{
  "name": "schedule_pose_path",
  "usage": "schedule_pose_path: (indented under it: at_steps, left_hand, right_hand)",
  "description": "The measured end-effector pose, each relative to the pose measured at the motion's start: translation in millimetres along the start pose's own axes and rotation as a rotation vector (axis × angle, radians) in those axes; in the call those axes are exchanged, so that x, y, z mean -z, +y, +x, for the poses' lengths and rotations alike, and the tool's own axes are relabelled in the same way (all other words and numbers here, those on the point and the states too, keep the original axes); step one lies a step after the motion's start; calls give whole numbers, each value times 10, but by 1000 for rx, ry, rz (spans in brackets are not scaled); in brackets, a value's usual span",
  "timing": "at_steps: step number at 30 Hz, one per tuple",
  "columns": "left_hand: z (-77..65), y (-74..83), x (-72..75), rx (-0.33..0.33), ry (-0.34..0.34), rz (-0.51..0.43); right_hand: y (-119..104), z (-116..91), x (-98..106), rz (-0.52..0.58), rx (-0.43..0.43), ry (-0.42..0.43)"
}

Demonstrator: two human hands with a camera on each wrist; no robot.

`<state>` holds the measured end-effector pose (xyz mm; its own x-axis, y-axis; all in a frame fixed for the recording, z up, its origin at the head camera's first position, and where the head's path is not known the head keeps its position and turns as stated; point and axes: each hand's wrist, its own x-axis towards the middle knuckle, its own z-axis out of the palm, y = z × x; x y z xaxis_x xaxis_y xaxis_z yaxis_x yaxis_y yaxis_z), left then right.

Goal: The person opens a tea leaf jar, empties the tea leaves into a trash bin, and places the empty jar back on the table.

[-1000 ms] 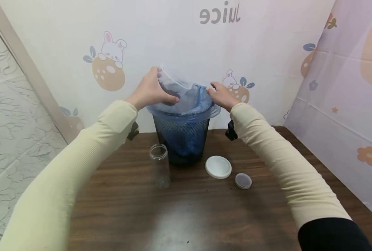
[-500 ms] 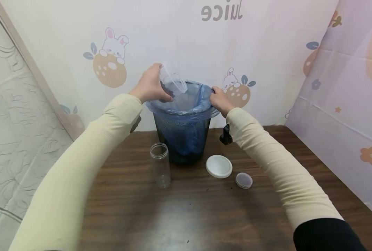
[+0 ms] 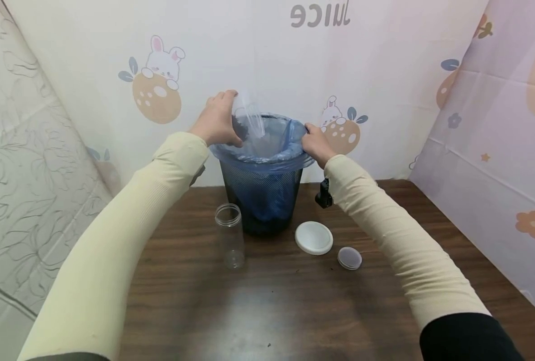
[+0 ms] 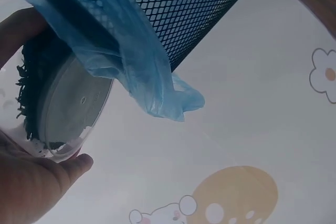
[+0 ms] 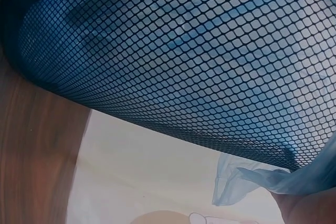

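Pale cloth [image 3: 258, 55] with bunnies on it hangs past the far edge of your brown table [image 3: 267, 306]. Your left hand [image 3: 218, 120] is wrapped around a clear cup [image 3: 253, 119], thumb on one side and fingers on the other. You hold it tipped at the left side of the bin [image 3: 263, 193], with its mouth turned in, most likely so the dark bits [image 4: 29, 98] inside stay off the table. Your right hand [image 3: 317, 143] grips the edge of the blue bag [image 3: 267, 161] on the other side, probably so it can't slip. The bag folds over the rim, which should help it stay put. Just in front of the bin, a clear jar [image 3: 231, 238] stands upright with its top uncovered. A white lid [image 3: 314, 238] and a small round lid [image 3: 349, 257] lie farther right, maybe to be out of your way. One second ago, your cup leaned less and your right fingers were looser. Now the cup tips more and those fingers hold tight. The jar and lids haven't moved.
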<state>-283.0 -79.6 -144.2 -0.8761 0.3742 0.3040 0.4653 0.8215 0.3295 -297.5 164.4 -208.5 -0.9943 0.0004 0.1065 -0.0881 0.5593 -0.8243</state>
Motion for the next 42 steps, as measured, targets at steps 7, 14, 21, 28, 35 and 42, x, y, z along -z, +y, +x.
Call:
schedule_pose_path:
  at_steps: [7, 14, 21, 28, 35, 42]
  left_hand:
    - [52, -34, -27, -41, -4, 53]
    - [64, -16, -25, -99, 13, 155]
    - [51, 24, -32, -131, 26, 228]
    - [36, 56, -63, -157, 28, 288]
    - [39, 88, -99, -186, 38, 331]
    - [24, 119, -136, -197, 63, 379]
  right_hand:
    - [4, 16, -9, -15, 15, 14]
    - [-15, -17, 2, -18, 14, 0]
    - [-15, -31, 17, -17, 24, -13]
    - [-18, -30, 12, -6, 14, -13]
    - [3, -30, 11, -4, 14, -20]
    - [27, -49, 15, -8, 28, -12]
